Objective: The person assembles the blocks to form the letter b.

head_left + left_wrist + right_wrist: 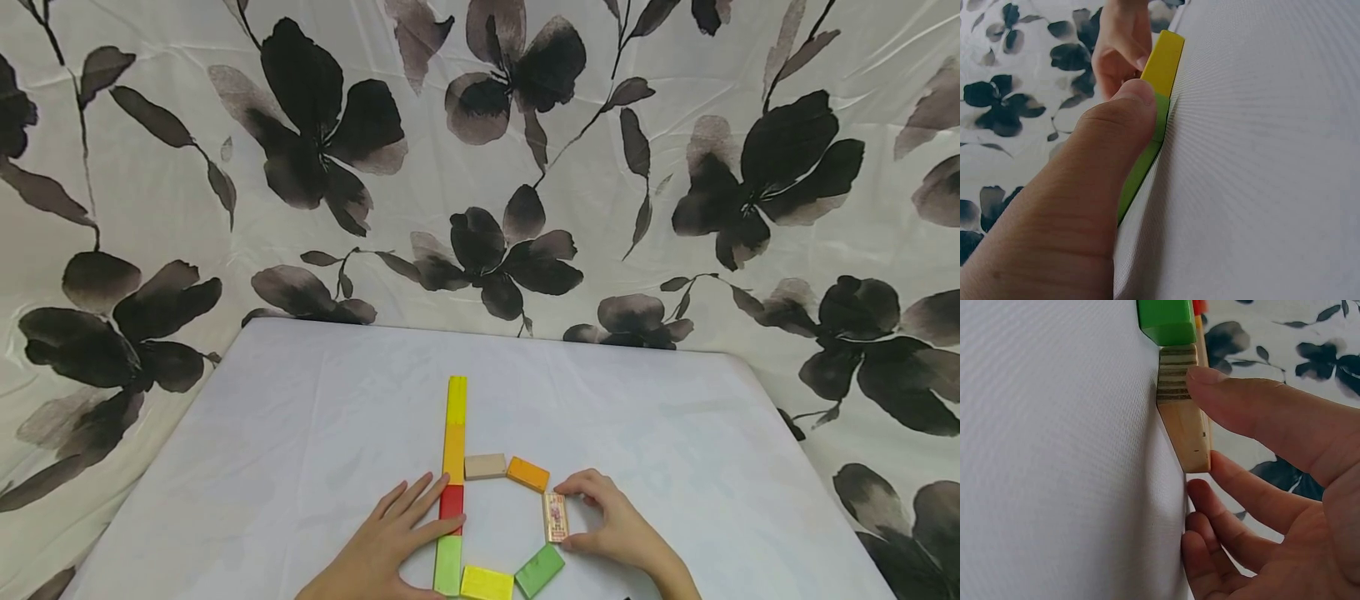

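Note:
A straight row of blocks stands upright in the head view: yellow (457,400), orange (453,454), red (451,503) and light green (447,567). My left hand (386,542) rests along this row with fingers spread, its thumb at the light green end. To the right, a beige block (485,467), an orange block (528,473), a printed wooden block (556,517), a green block (539,572) and a yellow block (487,582) form a curve joined to the row. My right hand (618,525) pinches the printed wooden block between thumb and index finger; its bare side (1186,431) faces the right wrist camera.
A white-covered table (675,425) lies under the blocks. Behind it hangs a floral cloth (420,333), with the table's back edge running along its foot. A small dark thing (627,597) shows at the bottom edge near the right wrist.

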The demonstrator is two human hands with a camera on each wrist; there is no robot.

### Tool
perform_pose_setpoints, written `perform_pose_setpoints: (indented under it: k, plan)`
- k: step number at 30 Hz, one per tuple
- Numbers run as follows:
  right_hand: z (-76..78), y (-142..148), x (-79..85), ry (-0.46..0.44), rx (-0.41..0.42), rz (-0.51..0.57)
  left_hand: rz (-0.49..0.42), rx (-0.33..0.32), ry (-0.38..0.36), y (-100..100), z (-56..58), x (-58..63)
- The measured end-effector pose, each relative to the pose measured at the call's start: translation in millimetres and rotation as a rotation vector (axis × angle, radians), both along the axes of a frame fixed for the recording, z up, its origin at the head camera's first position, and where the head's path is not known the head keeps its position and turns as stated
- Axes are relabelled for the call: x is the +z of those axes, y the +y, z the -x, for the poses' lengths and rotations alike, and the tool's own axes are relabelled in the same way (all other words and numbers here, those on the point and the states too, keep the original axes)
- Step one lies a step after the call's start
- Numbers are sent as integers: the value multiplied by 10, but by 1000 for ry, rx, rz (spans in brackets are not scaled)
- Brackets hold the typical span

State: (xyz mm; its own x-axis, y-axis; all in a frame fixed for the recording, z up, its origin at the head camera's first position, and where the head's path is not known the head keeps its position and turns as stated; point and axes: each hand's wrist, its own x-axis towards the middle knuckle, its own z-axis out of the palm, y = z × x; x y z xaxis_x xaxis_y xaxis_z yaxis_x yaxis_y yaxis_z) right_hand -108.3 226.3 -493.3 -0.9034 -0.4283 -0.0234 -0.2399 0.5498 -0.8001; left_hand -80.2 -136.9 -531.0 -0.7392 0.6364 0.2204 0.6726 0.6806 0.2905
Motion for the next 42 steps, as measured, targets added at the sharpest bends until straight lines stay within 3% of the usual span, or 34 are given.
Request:
perform_pose_setpoints:
  k: [12,16,23,28,33,42]
  plan:
    - [52,22,11,30,44,32,0,0,5,-10,4,-2]
    - [172,-12,34,12,48,59,1,-1,-1,-12,5,0]
    - [444,-179,72,-104,12,42,-11,-11,9,-10,1,-9]
    - [557,-282,70,-93,7,5,-3,-8,13,-11,3,-7]
    - [577,-330,70,-52,-13,-20,1,10,-55,-1,-11,26]
    - [543,-360,51,-61,-94,-24,3,5,-20,-3,-5,5]
